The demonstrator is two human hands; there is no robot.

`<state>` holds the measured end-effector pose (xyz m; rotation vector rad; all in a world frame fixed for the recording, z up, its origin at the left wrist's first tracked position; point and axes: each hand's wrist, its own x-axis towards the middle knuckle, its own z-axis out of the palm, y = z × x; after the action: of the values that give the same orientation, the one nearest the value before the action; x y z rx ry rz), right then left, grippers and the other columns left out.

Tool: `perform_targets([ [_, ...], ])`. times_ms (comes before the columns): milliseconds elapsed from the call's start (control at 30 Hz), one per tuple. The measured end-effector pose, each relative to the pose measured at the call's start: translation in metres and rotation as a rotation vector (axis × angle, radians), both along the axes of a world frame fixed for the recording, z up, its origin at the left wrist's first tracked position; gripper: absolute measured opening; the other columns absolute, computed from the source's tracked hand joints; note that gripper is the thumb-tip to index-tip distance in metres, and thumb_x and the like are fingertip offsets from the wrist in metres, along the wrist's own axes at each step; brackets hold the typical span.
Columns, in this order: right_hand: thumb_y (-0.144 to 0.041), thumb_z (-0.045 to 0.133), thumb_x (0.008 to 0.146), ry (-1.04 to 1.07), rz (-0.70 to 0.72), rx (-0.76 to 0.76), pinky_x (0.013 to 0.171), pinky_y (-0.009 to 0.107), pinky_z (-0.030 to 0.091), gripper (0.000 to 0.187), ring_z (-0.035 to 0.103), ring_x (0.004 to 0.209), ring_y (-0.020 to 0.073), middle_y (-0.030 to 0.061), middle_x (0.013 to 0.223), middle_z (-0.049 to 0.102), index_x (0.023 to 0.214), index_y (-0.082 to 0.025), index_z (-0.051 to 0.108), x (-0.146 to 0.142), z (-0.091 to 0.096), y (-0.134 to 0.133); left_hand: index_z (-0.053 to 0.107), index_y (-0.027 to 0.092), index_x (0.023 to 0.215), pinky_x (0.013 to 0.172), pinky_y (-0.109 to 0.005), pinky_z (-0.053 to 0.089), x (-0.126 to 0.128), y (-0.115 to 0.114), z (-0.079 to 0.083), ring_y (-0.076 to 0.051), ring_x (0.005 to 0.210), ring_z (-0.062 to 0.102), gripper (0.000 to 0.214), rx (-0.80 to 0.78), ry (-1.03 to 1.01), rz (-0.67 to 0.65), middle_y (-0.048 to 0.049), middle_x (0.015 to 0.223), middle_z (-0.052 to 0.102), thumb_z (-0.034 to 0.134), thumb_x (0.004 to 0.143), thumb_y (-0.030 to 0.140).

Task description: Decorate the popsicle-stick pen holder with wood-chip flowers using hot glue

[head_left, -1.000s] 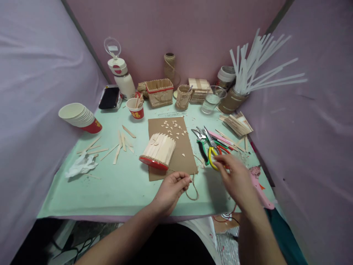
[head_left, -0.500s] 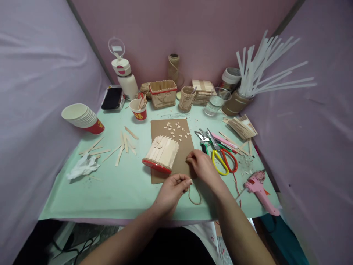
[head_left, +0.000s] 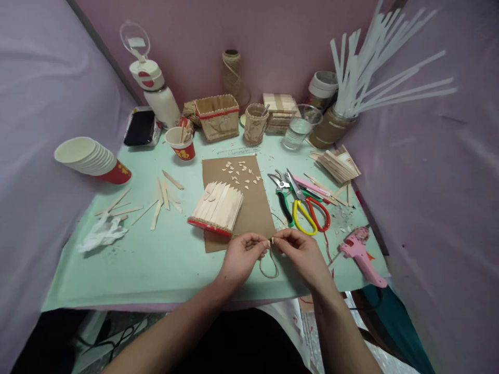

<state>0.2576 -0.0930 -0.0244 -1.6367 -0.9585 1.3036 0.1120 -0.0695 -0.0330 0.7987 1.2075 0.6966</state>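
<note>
My left hand (head_left: 244,257) is closed in a pinch on thin brown twine (head_left: 268,276), which hangs in a loop below the fingertips. Facing it, my right hand (head_left: 302,253) also pinches at the twine, its fingertips almost touching the left ones. Small pale bits show at the fingertips, too small to identify. Just beyond my left hand, a panel of pointed wooden craft sticks (head_left: 220,205) with a red strip along its lower edge rests on brown cardboard (head_left: 255,218). Small wood chips (head_left: 241,174) are scattered over the cardboard's far part.
Right of the cardboard lie yellow-and-red-handled scissors (head_left: 304,208) and pruning shears (head_left: 283,195). A pink glue gun (head_left: 362,257) is at the right edge. Stacked paper cups (head_left: 93,161), loose sticks (head_left: 161,200) and crumpled tissue (head_left: 103,234) occupy the left. Behind stands a glass of water (head_left: 298,132).
My right hand has come down to meet my left fingertips at the twine; before, it was farther away over the cardboard. The camera view has shifted slightly.
</note>
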Motion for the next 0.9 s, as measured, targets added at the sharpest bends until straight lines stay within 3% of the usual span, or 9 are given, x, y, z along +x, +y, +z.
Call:
perform_targets([
  [333,-0.041,0.073,0.064,0.085,-0.062,-0.02,0.056,0.025,0.043,0.026,0.054,0.058,0.0132,0.0016,0.064,0.064,0.071,-0.017,0.066,-0.003,-0.013,-0.007,0.067,0.014,0.069,0.061,-0.024,0.046,0.002,-0.002,-0.002,-0.012,0.059,0.056,0.015,0.028,0.078,0.0,-0.001,0.062,0.063,0.069,0.065,0.029],
  [900,-0.038,0.073,0.063,0.131,-0.082,-0.03,0.057,0.025,0.044,0.023,0.055,0.059,0.0132,0.0007,0.064,0.064,0.07,-0.018,0.066,-0.005,-0.012,-0.009,0.067,0.014,0.069,0.059,-0.023,0.045,0.004,-0.005,0.002,-0.012,0.058,0.056,0.015,0.038,0.093,0.015,-0.0004,0.061,0.063,0.069,0.066,0.028],
])
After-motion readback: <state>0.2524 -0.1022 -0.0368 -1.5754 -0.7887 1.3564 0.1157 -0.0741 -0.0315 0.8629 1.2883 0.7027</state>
